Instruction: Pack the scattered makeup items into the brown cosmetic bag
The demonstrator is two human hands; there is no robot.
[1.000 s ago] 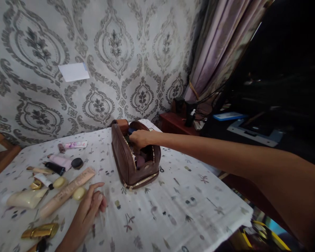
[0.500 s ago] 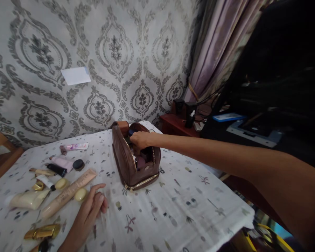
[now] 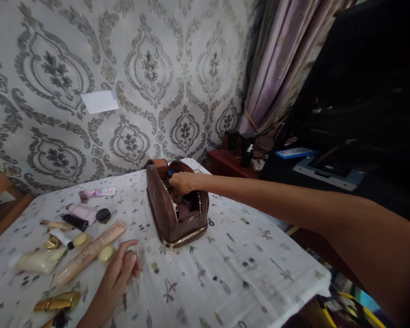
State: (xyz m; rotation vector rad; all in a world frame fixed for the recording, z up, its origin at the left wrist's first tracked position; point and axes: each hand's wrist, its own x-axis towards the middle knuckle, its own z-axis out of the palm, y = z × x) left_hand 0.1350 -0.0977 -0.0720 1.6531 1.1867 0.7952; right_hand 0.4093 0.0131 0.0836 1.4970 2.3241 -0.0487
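Observation:
A brown makeup bag (image 3: 160, 214) with gold zips stands unzipped on the cloth-covered table. My right hand (image 3: 183, 183) reaches into its opening from the right, fingers curled down among the contents; whatever they grip is hidden. Dark and purplish items show inside below the hand. My left hand (image 3: 123, 269) rests on the cloth, holding nothing, its index finger stretched out and the others loosely bent. Just beside it are a round cream-coloured pot (image 3: 106, 253) and a long beige tube (image 3: 94, 250).
Spread over the left of the table are a pale cream tube (image 3: 41, 260), a gold lipstick case (image 3: 57, 301), a black tube (image 3: 75, 221), a pink-and-white tube (image 3: 100, 192) and a round black pot (image 3: 103, 215). Past the table's right side stands a reddish-brown stand (image 3: 225, 159).
The view has shifted very slightly. My right hand stays inside the bag and my left hand stays on the cloth, with no clear movement of either.

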